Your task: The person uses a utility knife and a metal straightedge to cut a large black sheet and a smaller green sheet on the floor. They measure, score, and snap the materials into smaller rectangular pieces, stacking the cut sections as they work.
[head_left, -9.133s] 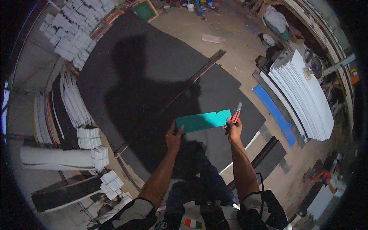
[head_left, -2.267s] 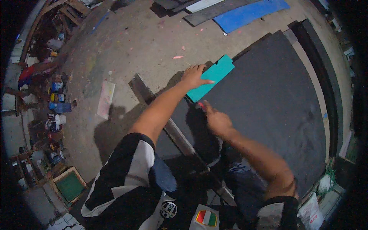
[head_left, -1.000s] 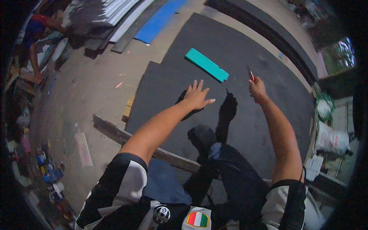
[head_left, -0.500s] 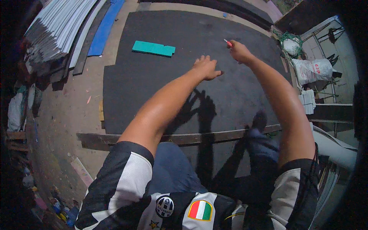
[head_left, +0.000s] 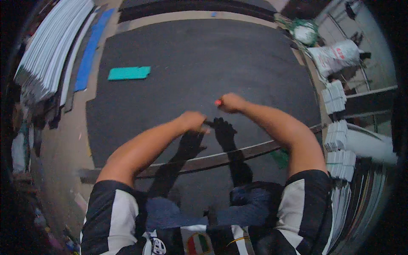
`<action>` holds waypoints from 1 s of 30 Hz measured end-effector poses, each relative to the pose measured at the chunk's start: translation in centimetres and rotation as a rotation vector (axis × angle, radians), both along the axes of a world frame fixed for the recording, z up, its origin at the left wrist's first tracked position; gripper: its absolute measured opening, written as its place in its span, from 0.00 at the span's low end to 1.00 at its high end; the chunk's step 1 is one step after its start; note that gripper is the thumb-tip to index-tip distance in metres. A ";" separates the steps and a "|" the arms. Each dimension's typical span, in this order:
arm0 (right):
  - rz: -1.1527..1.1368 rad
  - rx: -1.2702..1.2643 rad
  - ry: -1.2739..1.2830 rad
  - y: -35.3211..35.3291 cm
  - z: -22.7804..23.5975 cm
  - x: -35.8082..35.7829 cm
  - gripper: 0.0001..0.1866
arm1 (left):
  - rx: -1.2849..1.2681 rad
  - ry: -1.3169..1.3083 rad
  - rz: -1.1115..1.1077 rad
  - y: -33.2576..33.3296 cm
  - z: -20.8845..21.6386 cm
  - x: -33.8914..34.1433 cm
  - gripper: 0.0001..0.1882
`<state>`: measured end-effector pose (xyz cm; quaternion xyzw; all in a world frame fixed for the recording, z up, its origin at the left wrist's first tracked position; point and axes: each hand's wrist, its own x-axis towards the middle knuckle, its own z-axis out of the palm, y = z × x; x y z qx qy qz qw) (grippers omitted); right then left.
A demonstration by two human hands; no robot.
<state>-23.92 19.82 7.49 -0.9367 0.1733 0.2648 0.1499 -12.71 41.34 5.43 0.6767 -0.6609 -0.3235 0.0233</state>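
Note:
A large black sheet lies flat in front of me. Above its middle, my right hand is closed around a small red-handled tool, whose tip is blurred. My left hand is lower and to the left, just over the sheet; motion smears its fingers, and I see nothing in it. Both hands cast dark shadows on the sheet. Toward the far left, a teal strip with a notched end rests on the black surface. A long dark bar runs across the near side, between my hands and my legs.
On the left stand stacked white sheets with a blue strip alongside. Along the right are a white sack, a ball in green netting, tied white bundles and a white roll. Dark stacked material borders the far side.
Both hands have drawn back toward me, the right one also moving left with the red-handled tool. My left hand's spread fingers are now blurred. The whole view has shifted.

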 end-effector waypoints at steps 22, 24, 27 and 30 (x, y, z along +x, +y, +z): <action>0.451 -0.088 -0.134 -6.9 -9.3 -32.5 0.34 | -0.131 -0.392 0.197 13.3 -8.0 -14.3 0.38; 0.427 -0.175 -0.235 -7.6 -9.0 -28.9 0.33 | -0.147 -0.487 0.254 13.1 -9.1 -12.2 0.38; 0.381 -0.232 -0.333 -9.8 -10.3 -25.4 0.32 | -0.194 -0.439 0.334 10.9 -9.5 -8.5 0.39; 0.351 -0.242 -0.398 -11.2 -8.9 -22.3 0.31 | -0.181 -0.460 0.429 8.6 -8.3 -6.4 0.38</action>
